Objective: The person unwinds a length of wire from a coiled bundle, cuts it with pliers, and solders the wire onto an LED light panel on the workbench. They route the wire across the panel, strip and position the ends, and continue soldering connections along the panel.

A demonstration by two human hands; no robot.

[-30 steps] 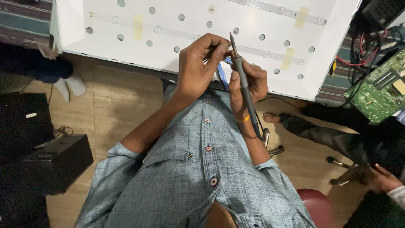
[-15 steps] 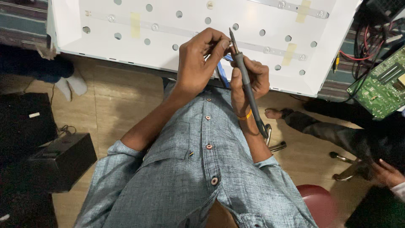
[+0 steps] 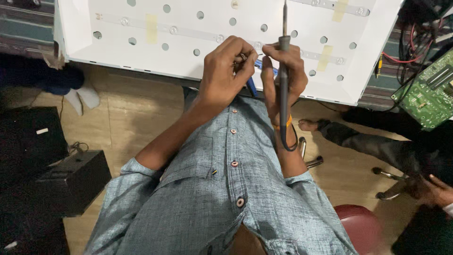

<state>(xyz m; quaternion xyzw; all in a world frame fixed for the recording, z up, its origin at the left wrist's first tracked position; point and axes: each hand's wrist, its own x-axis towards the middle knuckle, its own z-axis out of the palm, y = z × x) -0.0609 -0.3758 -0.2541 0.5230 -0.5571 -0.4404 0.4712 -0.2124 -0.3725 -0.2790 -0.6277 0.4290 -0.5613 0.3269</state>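
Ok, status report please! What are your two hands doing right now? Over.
Left hand pinching a small part at its fingertips. Right hand gripping grey soldering iron, tip up. Both over white panel. Nothing between the hands. Over.

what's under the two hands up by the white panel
Beneath the left hand and right hand lies the white panel, with round holes and a taped strip. A blue piece pokes out between them. The panel's edge there is covered by the hands.

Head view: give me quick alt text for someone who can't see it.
The right hand holds a grey soldering iron upright while the left hand pinches a small part, both above a white perforated panel.
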